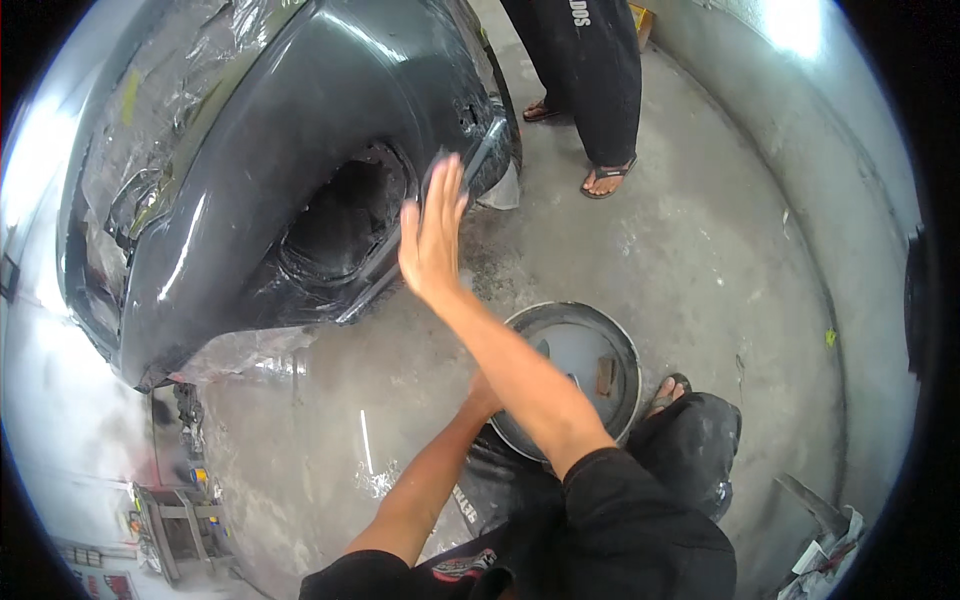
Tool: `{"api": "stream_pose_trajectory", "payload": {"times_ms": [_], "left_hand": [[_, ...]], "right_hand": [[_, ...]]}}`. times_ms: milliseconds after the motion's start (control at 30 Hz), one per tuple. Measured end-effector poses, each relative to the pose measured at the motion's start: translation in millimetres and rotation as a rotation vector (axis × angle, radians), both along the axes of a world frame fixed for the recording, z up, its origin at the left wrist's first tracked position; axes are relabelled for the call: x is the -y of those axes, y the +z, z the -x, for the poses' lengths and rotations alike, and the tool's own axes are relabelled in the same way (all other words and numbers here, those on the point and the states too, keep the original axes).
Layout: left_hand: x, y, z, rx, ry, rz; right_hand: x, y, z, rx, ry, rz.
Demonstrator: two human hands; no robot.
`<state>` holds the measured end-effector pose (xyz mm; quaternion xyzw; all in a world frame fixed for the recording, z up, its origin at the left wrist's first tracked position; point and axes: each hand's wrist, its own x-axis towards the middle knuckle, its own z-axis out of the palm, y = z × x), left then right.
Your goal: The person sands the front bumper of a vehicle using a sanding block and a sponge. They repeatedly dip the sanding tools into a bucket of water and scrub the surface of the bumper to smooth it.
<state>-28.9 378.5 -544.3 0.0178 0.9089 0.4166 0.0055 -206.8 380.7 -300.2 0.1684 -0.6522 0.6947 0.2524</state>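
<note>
My right hand (433,235) lies with fingers stretched out against the edge of a glossy dark grey car bumper (230,190), beside its round opening (345,215). A small dark patch shows by the fingertips; I cannot make out whether it is a separate thing. My left hand (484,392) is at the left rim of a round bucket (632,350). My right forearm crosses over it and hides its fingers. Greyish water (570,345) fills part of the bucket, and a brown block (606,376) is in it.
Clear plastic film (180,90) covers parts of the car. Another person in dark trousers (605,80) and sandals stands beyond the bumper. A grey wall (840,150) curves along the right. A metal stand (180,530) is at lower left, and crumpled paper (830,555) at lower right.
</note>
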Motion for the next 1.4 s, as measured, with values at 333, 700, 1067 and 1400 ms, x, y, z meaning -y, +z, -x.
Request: {"api": "stream_pose_trajectory", "payload": {"times_ms": [333, 700, 1067, 1400], "left_hand": [[-0.7, 31.2, 9.1, -0.174, 0.035, 0.096], [-19.0, 72.3, 20.7, 0.005, -0.122, 0.339], [-8.8, 52.7, 13.4, -0.119, -0.11, 0.389], [-3.9, 36.9, 12.3, -0.063, -0.141, 0.434]], "right_hand": [[8.4, 25.9, -3.9, -0.16, -0.048, 0.055], [-16.9, 29.1, 44.2, -0.381, -0.03, 0.004], [-19.4, 34.8, 50.8, -0.34, 0.06, 0.053], [-24.7, 59.6, 73.6, -0.38, 0.039, -0.004]]}}
